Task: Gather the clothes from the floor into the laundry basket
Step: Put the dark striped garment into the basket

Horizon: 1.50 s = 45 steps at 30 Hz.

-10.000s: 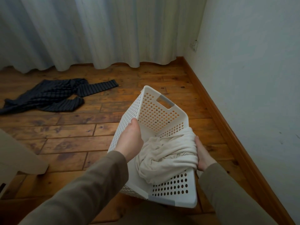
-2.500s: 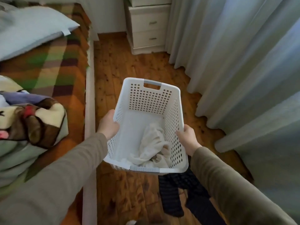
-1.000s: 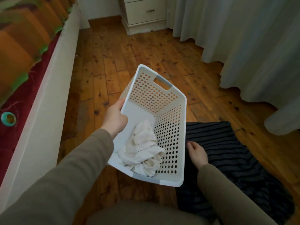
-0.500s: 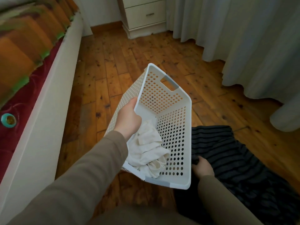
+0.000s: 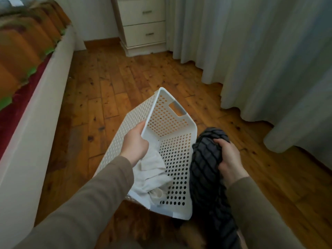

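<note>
From the head camera, the right hand [image 5: 228,159] is clenched around a bunched dark striped garment [image 5: 206,169], knuckles up, fingers wrapped over its upper end. The garment hangs as a long rope of cloth, its long axis running from about twelve o'clock at the fist down to six o'clock, where the tail drops out of view at the bottom edge. I cannot tell whether that tail touches the wooden floor [image 5: 111,90].

Now the key relation: the laundry basket [image 5: 176,169] sits at nine o'clock from that right fist, just beside it, with the garment pressed against or right next to the outside of the perforated right wall. The cloth is outside, not in. The basket is tilted, its open mouth turned up and toward the person, far handle slot at about one o'clock.

The left hand [image 5: 134,142] is closed on the basket's left rim, thumb on the inside, fingers down the outer wall, carrying it. A cream cloth [image 5: 150,175] lies crumpled in the near bottom corner, directly below that left hand.

My read: the right hand owns the next move, lift to clear the right wall, swing toward nine o'clock, drop. The trailing tail looks likely to snag on the rim.
</note>
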{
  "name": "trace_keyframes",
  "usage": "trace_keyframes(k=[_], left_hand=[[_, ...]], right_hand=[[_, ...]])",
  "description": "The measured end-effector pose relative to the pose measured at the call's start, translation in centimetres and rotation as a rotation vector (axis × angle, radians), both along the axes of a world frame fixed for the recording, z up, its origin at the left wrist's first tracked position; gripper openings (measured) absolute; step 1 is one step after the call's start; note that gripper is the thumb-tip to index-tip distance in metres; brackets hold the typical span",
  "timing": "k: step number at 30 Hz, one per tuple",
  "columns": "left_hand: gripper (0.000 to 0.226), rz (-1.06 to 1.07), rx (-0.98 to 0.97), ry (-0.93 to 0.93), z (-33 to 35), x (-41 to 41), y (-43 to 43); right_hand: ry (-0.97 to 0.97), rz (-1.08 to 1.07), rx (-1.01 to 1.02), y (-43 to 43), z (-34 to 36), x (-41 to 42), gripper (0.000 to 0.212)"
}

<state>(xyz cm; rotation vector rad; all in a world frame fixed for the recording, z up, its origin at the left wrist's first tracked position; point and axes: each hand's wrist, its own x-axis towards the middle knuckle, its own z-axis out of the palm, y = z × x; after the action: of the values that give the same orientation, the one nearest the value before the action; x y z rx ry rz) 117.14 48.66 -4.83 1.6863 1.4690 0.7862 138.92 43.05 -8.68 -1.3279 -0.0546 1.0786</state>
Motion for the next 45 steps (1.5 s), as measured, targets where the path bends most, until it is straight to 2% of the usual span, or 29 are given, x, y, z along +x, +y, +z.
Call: trace_keyframes(k=[4,7,12,16,17,19,20,21,23,25,28,30,33,36,39,41,45], left_hand=[[0.064,0.004,0.013,-0.03,0.1,1.0,-0.6],[0.063,0.022,0.008,-0.052,0.0,1.4,-0.9],[0.064,-0.009,0.039,-0.031,-0.1,2.1,-1.4],[0.069,-0.041,0.028,-0.016,0.1,2.6,-1.7],[0.068,-0.061,0.038,-0.009,0.0,2.7,-1.8],[0.067,-0.084,0.052,-0.013,0.0,2.7,-1.7],[0.067,-0.087,0.046,-0.021,0.0,2.7,-1.7],[0.068,-0.089,0.032,-0.029,0.0,2.7,-1.6],[0.069,-0.092,0.014,-0.031,-0.1,2.7,-1.5],[0.069,-0.086,0.011,-0.023,-0.1,2.7,-1.4],[0.07,-0.09,0.008,-0.019,0.0,2.8,-1.3],[0.069,-0.116,0.016,-0.012,0.0,3.1,-1.5],[0.068,-0.129,0.025,0.019,0.0,3.4,-1.8],[0.068,-0.122,0.022,0.043,-0.1,3.3,-1.8],[0.068,-0.114,0.005,0.024,0.0,3.0,-1.6],[0.069,-0.106,-0.002,0.009,0.0,2.8,-1.6],[0.071,-0.075,-0.013,0.003,-0.1,2.3,-1.4]], right_hand=[[0.029,0.075,0.18,1.4,3.5,-3.2,0.02],[-0.004,0.165,0.213,2.1,3.4,-6.8,0.022],[-0.064,0.258,0.106,2.7,-0.4,-11.1,0.019],[-0.054,0.581,-0.045,1.9,-2.5,-11.8,0.046],[-0.051,0.624,-0.077,1.7,-2.6,-11.1,0.045],[-0.071,0.52,-0.076,1.1,-2.7,-8.9,0.022],[-0.075,0.382,-0.063,0.6,-2.8,-7.4,0.011],[-0.067,0.225,-0.067,-0.3,-3.0,-5.8,0.009],[-0.005,-0.018,-0.11,-2.3,-4.1,-2.9,0.023],[0.063,-0.123,-0.197,-4.4,-5.6,-1.1,0.039],[0.119,-0.171,-0.316,-6.4,-8.1,-0.4,0.055],[0.176,-0.132,-0.29,-6.6,-9.3,-0.7,0.061],[0.438,0.065,-0.197,-6.6,-10.2,-1.1,0.069],[0.585,0.102,-0.162,-6.9,-10.3,-0.7,0.069],[0.515,0.123,-0.149,-6.7,-10.5,-0.8,0.064],[0.437,0.042,-0.157,-6.3,-10.6,-1.1,0.058],[0.03,-0.306,-0.214,-4.8,-8.9,-1.2,0.032]])
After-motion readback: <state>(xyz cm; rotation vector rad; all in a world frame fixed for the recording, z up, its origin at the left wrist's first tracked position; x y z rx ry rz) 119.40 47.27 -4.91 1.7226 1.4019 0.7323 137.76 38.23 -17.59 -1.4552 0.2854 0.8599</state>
